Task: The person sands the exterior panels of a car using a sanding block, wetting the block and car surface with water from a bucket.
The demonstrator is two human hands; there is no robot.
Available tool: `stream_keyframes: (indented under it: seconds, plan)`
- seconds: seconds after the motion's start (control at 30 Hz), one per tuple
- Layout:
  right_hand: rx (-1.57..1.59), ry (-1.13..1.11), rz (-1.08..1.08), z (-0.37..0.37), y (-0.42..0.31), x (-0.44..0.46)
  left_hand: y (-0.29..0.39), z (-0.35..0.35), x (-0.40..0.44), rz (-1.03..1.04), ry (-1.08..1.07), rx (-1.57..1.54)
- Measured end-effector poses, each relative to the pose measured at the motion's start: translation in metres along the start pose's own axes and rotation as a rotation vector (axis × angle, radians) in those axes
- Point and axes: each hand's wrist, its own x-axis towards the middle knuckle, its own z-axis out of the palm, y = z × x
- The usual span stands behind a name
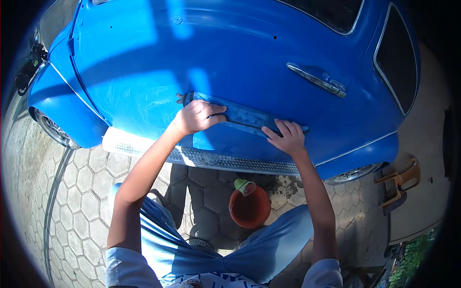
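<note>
Against the lower door of a blue car (230,57) lies a long, flat, blue-grey sanding board (247,115), tilted down to the right. My left hand (199,115) is closed round its left end, beside a dark knob-like piece. Bent fingers of my right hand (286,136) grip the board near its right end. Pale, dusty smears mark the blue paint left of the board. A chrome door handle (317,79) sits above and to the right of my right hand.
Below the door runs a ridged running board (206,157). A reddish bucket (249,207) with a green cloth (245,186) on its rim stands on the hexagonal paving (90,204) between my legs. An orange-brown chair (401,180) is at the right; a motorcycle (31,69) is far left.
</note>
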Motion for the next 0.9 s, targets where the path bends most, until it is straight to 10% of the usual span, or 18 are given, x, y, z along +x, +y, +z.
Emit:
stream_keyframes:
  seconds: [0.4,0.9]
  plan:
    - [0.155,-0.053,-0.122,0.069,-0.154,0.088,0.013,-0.058,-0.206,-0.492,-0.179,-0.035]
    - [0.102,-0.104,-0.274,0.011,-0.035,0.29,-0.086,-0.153,-0.076,-0.671,0.124,0.12]
